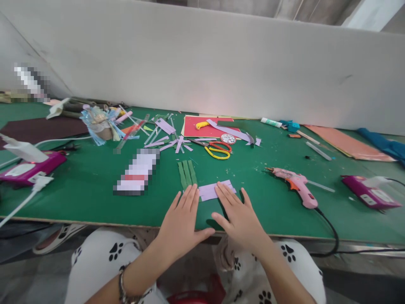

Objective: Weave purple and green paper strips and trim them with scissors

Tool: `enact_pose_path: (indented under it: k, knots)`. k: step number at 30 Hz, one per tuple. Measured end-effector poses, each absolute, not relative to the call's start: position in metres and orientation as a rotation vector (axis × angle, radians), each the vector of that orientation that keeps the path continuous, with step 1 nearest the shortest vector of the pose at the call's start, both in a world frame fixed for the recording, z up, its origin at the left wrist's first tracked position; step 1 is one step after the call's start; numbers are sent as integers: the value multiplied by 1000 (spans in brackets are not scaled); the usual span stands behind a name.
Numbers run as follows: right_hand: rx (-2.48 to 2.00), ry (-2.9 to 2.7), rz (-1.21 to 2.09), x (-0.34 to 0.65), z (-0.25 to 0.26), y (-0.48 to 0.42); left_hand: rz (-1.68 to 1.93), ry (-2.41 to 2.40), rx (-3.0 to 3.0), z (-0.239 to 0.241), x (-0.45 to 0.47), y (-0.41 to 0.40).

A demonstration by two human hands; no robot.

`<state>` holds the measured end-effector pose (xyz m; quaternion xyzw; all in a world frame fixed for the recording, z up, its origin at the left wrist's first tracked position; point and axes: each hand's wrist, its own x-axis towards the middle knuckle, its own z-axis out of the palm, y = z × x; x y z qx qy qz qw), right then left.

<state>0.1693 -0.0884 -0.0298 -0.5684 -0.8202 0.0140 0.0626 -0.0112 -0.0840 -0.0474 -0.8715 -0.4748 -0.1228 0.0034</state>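
My left hand (182, 215) lies flat with its fingers stretched out, fingertips on the lower ends of several green paper strips (187, 172). Beside it, my right hand (236, 211) is spread, and its fingertips press on the purple paper strips (207, 191) that lie side by side to the right of the green ones. Both thumbs point inward toward each other, apart. Part of the green strips is hidden under my left fingers, and part of the purple ones under my right.
A pink glue gun (295, 184) lies to the right, its cord over the table edge. Scissors (218, 150), purple paper scraps (165, 126) and a red sheet (207, 126) are farther back. Purple power strips (368, 194) sit at both sides. A blurred-out rectangular item (137, 172) is at left.
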Motion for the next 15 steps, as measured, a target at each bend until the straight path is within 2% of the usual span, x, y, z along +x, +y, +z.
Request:
enact_pose_path:
  k: [15]
  knots:
    - [-1817, -2364, -7, 172, -30, -89, -343, -1484, -2734, -48, -11, -84]
